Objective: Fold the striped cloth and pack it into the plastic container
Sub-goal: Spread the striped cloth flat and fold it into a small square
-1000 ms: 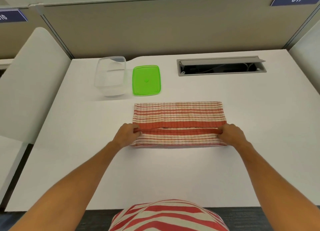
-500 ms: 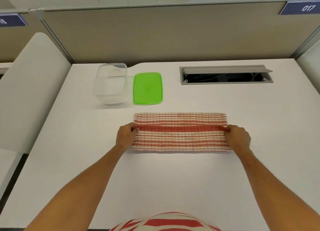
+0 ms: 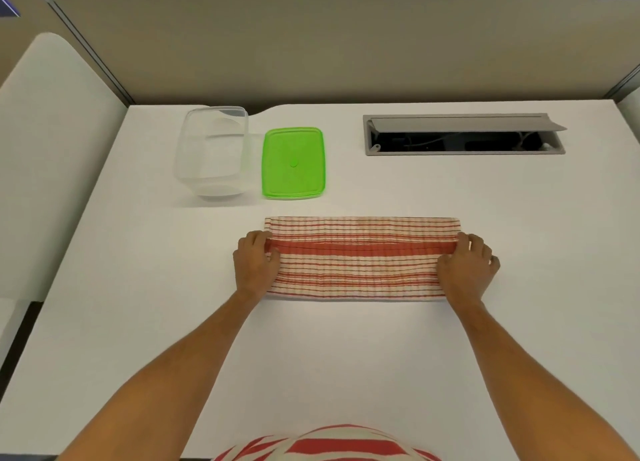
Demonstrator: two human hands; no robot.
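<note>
The striped cloth (image 3: 360, 258) lies flat on the white bench (image 3: 346, 356) as a long band stretched between the two hands, one at each short end, so both corners of the folded edge can travel together and the layer lands square. The left hand (image 3: 257, 263) has its fingers closed on the red hem at its end; the right hand (image 3: 467, 268) is curled around the same hem at the other end, pinching it. The hem sits partway across the band, just short of the far edge beyond the fingertips, so this fold looks nearly laid but not yet aligned. Ahead of the left hand and well apart from it stands the clear plastic container (image 3: 211, 152), open, with its green lid (image 3: 293, 162) flat just beside it, probably so packing needs no extra step.
</note>
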